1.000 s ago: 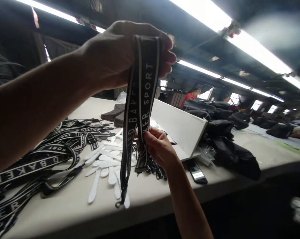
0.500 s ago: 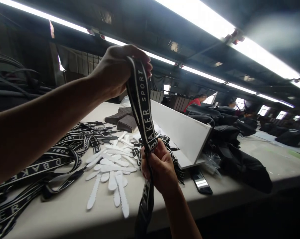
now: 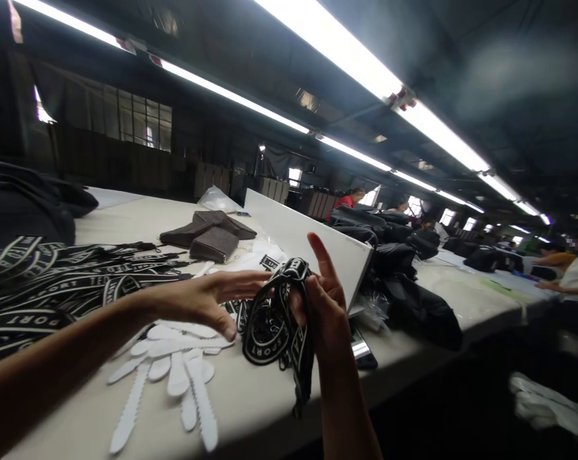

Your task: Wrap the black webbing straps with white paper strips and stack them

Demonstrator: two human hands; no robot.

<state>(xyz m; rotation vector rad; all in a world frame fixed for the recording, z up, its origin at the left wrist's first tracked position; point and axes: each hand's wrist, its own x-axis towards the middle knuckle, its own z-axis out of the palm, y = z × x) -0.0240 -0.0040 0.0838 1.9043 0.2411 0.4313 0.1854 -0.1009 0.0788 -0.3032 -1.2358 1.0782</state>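
Observation:
My right hand (image 3: pixel 323 305) grips a black woven strap with white lettering (image 3: pixel 275 317), bunched into loops above the table. Its index finger sticks up while the other fingers close on the strap. My left hand (image 3: pixel 211 300) reaches in from the left with fingers stretched out, fingertips touching the bunched strap. Below both hands lie several white plastic strips with toothed edges (image 3: pixel 174 364) on the pale table (image 3: pixel 250 402).
A heap of the same black lettered straps (image 3: pixel 53 287) covers the table's left. Brown pouches (image 3: pixel 211 237) and a white angled board (image 3: pixel 308 246) sit behind. A phone (image 3: pixel 363 350) lies by my right wrist, black bags (image 3: pixel 413 300) to the right. Other people work farther along.
The strap, held high and stretched between both hands, has come down and been gathered into a bundle in my right hand. My left hand has dropped and opened.

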